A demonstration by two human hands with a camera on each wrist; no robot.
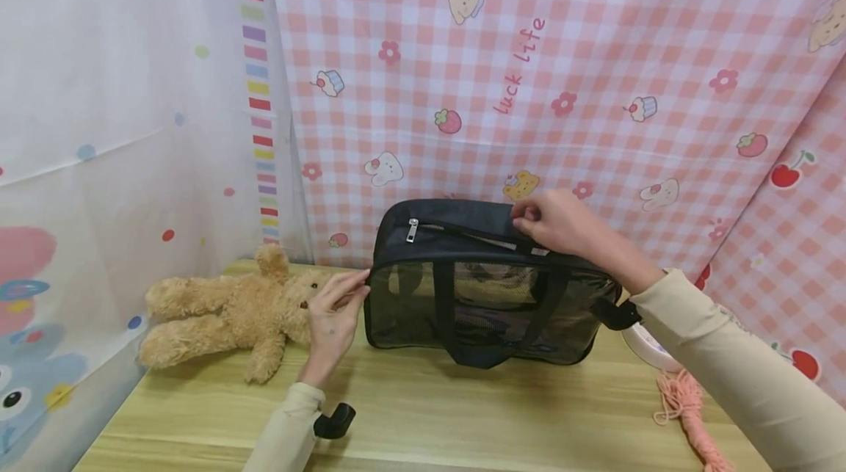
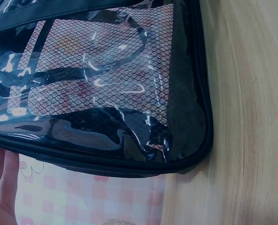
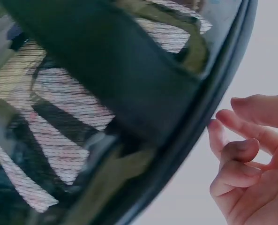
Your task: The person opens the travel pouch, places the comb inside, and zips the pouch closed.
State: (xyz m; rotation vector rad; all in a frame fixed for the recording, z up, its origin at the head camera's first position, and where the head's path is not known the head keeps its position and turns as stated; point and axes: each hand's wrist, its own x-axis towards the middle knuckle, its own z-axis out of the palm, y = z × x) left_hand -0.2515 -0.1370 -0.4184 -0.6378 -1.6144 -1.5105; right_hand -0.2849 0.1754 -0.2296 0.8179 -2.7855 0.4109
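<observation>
Pale wood-grain table (image 1: 423, 413), set before hung patterned sheets.

Nearest: two cream sleeves (image 1: 287, 413), left and right, each forearm with a small black fitting (image 1: 335, 420) at the wrist. One bundle of pink cord (image 1: 690, 417), wound, lying at the right side of the table.

Left hand (image 1: 333, 318): fingers extended, fingertips touching the left edge of the bag near its upper corner.

Right hand (image 1: 551, 222): raised at the top of the bag, right of centre; fingers loosely bent, nothing seen between them. Right wrist view sets the fingertips right by the bag's edge; whether they touch it, cannot tell.

One bag (image 1: 489, 288), black with see-through panel and mesh, upright on the table between the two hands. Handle (image 1: 444, 303) hanging down its front. Zip along the top parted in a narrow gap; silver zip pull (image 1: 413, 230) at the left end.

One teddy bear (image 1: 247, 310), tan, plush, lying left of the bag, head toward it and partly hidden by the left hand.

One white round item (image 1: 651, 346), right of the bag, partly covered by the right sleeve.

Farthest: pink checked sheet (image 1: 410, 97) with cupcakes, strawberries and the words "luck life"; white dotted sheet (image 1: 119, 105) at left.
</observation>
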